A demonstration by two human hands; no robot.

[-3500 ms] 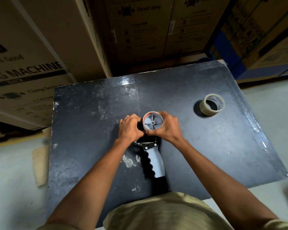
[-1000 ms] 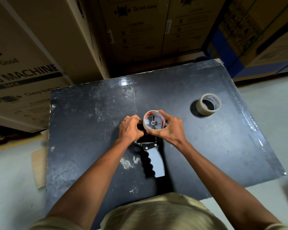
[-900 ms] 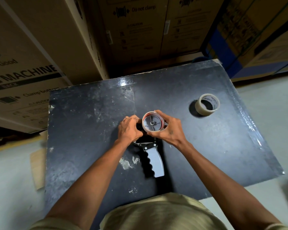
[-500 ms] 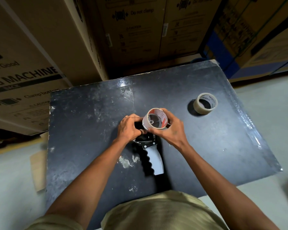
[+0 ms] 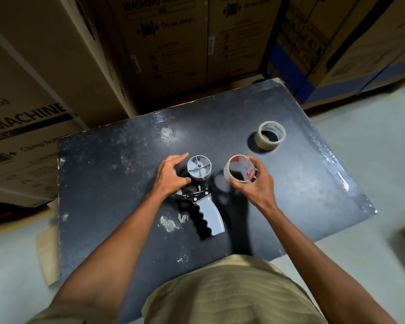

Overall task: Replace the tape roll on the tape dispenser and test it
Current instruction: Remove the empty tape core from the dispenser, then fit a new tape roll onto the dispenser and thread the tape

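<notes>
Head view, looking down on a black table (image 5: 117, 174) with scuffed white marks, cardboard boxes (image 5: 164, 47) stacked behind it. Near the table's middle lies a tape dispenser (image 5: 201, 199) on its side, its grey ribbed handle (image 5: 211, 218) pointing toward the person and its grey spoked hub (image 5: 199, 170) at the far end, bare of any roll.

The left hand (image 5: 171, 177) rests on the dispenser's left side, just beside the hub, fingers spread and curled down over the frame (a pressing hold rather than a closed fist; how firmly it grips cannot be told).

The right hand (image 5: 253, 183) is to the right of the hub, apart from it, with fingers and thumb closed around an old roll (image 5: 239, 169): a nearly spent ring with red print inside its core, held just above the table, its open end tilted up toward the camera.

Farther right and toward the back of the table, a new roll (image 5: 270, 135) of pale tape lies flat by itself, well apart from both hands.

At the bottom edge, the person's olive ribbed shirt (image 5: 225, 293) fills the foreground.
</notes>
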